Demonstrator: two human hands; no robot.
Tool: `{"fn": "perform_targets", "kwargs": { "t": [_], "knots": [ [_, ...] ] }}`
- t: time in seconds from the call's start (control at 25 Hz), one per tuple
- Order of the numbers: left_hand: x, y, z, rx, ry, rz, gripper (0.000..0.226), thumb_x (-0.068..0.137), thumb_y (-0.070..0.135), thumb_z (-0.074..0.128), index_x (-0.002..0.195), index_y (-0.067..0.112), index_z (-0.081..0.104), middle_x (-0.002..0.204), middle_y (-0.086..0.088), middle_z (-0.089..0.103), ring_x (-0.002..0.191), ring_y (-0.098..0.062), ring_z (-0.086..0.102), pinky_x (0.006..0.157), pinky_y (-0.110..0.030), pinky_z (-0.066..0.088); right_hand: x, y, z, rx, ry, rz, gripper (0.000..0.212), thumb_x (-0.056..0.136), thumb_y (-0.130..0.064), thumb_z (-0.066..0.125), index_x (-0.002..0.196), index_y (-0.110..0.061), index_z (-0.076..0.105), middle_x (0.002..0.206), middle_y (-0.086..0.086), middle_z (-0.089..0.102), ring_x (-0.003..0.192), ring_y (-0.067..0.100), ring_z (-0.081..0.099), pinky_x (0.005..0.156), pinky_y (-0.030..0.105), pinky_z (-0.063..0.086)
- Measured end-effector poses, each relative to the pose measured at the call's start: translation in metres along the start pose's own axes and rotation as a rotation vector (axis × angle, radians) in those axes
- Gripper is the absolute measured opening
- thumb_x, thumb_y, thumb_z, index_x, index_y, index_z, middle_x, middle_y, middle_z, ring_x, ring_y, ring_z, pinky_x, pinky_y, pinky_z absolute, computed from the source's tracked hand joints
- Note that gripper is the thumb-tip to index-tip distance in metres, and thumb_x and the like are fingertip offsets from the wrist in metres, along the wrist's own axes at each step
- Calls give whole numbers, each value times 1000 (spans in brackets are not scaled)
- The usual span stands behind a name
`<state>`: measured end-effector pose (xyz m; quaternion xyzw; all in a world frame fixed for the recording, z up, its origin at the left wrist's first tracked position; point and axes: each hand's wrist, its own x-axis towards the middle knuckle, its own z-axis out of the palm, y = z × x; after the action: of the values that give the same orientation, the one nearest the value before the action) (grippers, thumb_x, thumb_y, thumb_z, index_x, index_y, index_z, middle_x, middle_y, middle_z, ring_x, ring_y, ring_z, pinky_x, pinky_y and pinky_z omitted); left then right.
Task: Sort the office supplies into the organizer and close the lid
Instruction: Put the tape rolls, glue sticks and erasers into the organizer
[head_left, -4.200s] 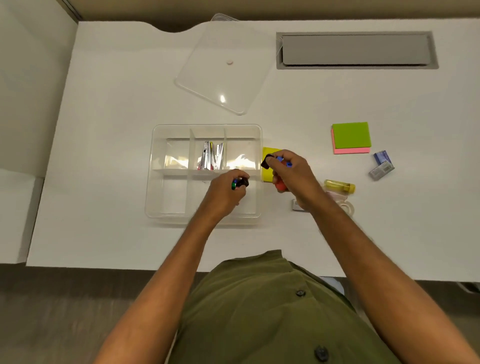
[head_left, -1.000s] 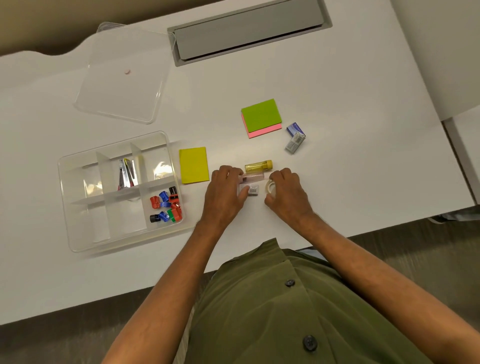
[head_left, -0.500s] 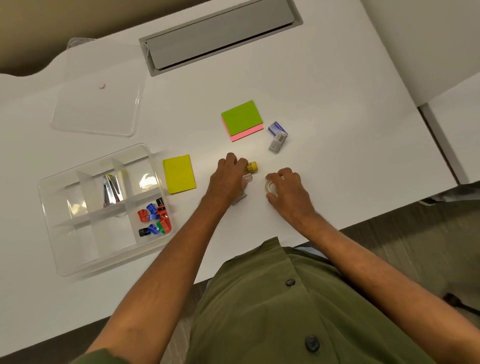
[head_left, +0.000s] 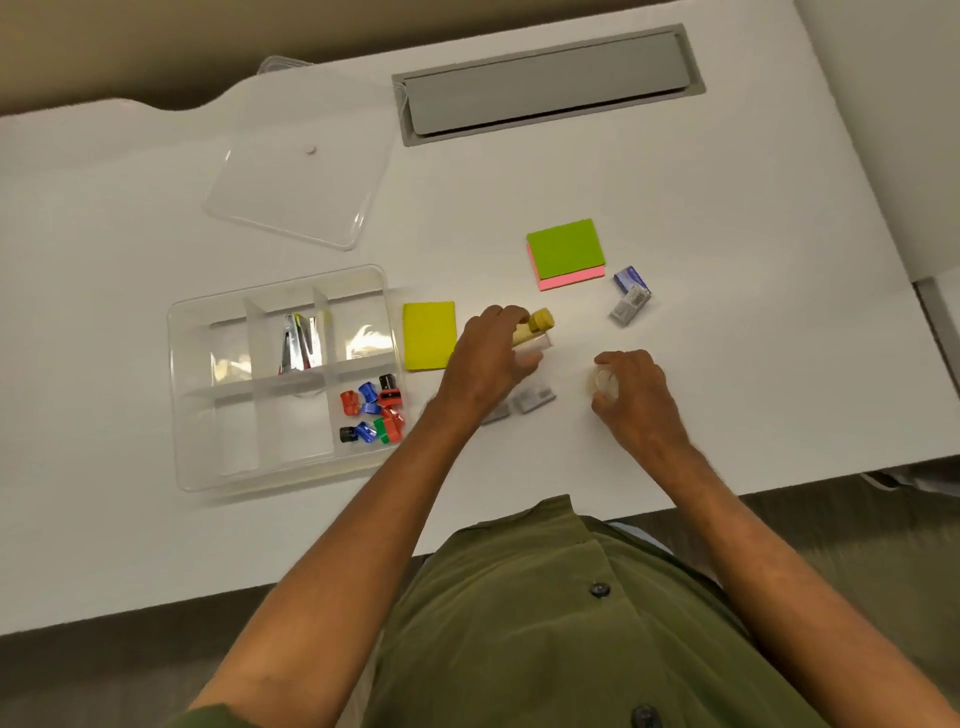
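Observation:
The clear organizer (head_left: 197, 467) lies at the left, with several coloured sharpeners (head_left: 374, 410) in its near right compartment and metal clips (head_left: 298, 345) in the far middle one. Its clear lid (head_left: 296, 176) lies behind it. My left hand (head_left: 488, 358) is closed around a yellow-capped tube (head_left: 537, 325), with a clear piece under it. My right hand (head_left: 631, 395) grips a roll of clear tape (head_left: 602, 382) on the desk. A small white eraser (head_left: 530, 400) lies between the hands. A yellow note pad (head_left: 428, 335) sits beside the organizer.
A green and pink note pad (head_left: 566, 252) and two small staple boxes (head_left: 629, 296) lie further right. A grey cable hatch (head_left: 545, 83) is set into the back of the white desk (head_left: 727, 364). The desk edge runs close to my right wrist.
Earlier my hands dropped sharpeners into the organizer. Since then both moved right; my left hand shifted from the eraser to the yellow-capped tube, while the right hand stays on the tape.

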<state>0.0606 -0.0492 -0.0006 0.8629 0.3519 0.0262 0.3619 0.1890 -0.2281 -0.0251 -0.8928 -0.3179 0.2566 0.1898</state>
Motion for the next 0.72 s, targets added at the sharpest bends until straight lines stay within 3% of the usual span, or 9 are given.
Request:
{"fn": "perform_targets", "kwargs": {
  "t": [0.12,0.36,0.52,0.64,0.72],
  "knots": [
    [-33,-27,-39,-83,152,-59,45,84,35,75,125,20,61,114,0,62,104,-22,55,83,-37,49,2,-23,1,68,-4,-17,49,90,-12,73,135,-16,58,140,11,54,128,29,52,104,33,44],
    [-111,-114,-102,-95,411,-316,37,85,41,76,114,22,65,106,5,60,95,-14,58,77,-29,52,6,-89,21,184,58,-129,58,75,1,74,129,-18,61,129,5,56,119,21,54,92,20,37],
    [-141,-152,-111,-35,403,-471,43,86,44,75,118,19,65,104,3,62,90,-10,56,67,-15,40,-1,-133,43,203,64,-235,57,76,1,74,128,-18,62,127,4,55,117,18,54,87,11,36],
    [-147,-163,-106,12,320,-511,46,87,42,74,124,17,61,109,-3,65,91,-14,59,69,-20,41,-11,-158,53,176,50,-317,57,78,1,77,130,-14,61,129,8,57,118,20,54,87,0,32],
    [-144,-167,-102,55,269,-527,46,88,41,72,123,14,59,108,-7,65,92,-19,61,70,-26,44,-14,-173,55,154,35,-351,56,80,0,76,132,-13,60,130,8,57,120,21,54,91,7,36]
  ]
}}
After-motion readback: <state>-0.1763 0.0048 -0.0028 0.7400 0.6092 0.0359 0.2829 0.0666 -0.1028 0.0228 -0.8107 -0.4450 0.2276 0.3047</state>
